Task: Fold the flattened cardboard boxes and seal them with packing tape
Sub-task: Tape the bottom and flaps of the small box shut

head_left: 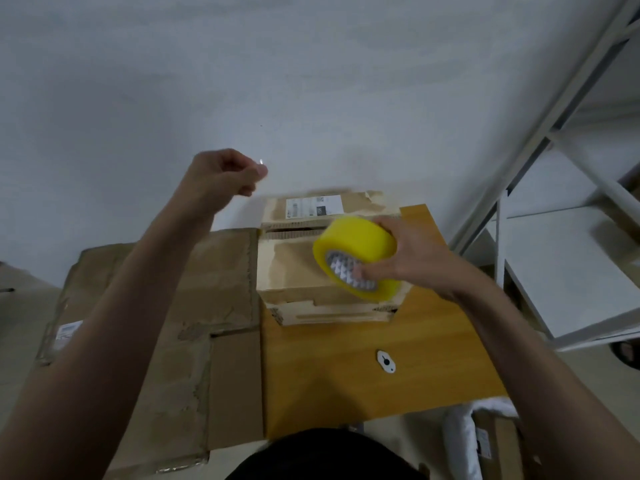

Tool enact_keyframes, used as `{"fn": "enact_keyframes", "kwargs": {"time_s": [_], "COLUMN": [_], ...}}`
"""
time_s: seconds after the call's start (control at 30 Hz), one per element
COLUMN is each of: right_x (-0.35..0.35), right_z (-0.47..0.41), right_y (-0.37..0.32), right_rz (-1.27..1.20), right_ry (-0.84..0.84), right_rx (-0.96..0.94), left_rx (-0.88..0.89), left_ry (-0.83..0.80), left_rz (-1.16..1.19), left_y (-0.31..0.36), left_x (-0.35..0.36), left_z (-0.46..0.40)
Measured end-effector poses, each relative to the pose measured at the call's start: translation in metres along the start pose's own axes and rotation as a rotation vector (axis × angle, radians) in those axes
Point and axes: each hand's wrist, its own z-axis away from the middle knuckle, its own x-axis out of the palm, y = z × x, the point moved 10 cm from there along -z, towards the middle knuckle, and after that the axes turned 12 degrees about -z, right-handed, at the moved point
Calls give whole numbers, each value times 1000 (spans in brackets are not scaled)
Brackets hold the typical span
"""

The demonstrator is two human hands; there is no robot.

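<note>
While the right hand (pixel 412 261) keeps its grip around the yellow roll of packing tape (pixel 356 256) above the small folded brown cardboard box (pixel 304 268) on the orange wooden surface (pixel 363 386), the raised left hand (pixel 221 174) pinches something too blurred to identify; flattened brown cardboard (pixel 194 306) lies just beside the box.

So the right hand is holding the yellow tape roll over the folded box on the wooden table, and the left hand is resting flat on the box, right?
Not quite. In the head view the left hand is raised in the air, clear of the folded box, fingers pinched together. The right hand does hold the yellow tape roll over that box on the wooden table.
</note>
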Motion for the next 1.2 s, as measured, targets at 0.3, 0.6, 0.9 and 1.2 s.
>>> {"fn": "enact_keyframes", "kwargs": {"time_s": [0.3, 0.6, 0.9, 1.2], "right_x": [-29, -17, -18, -2], "right_z": [-83, -130, -128, -128], "right_y": [-34, 17, 48, 76], "right_rz": [326, 524, 231, -1], "right_ry": [136, 65, 220, 275], "right_rx": [-117, -48, -151, -167], "left_rx": [-127, -387, -509, -527], "left_ry": [139, 136, 137, 73], "left_rz": [131, 170, 315, 427], "left_y": [-61, -157, -224, -263], "left_x": [-20, 28, 50, 71], "left_z": [-38, -36, -32, -28]}}
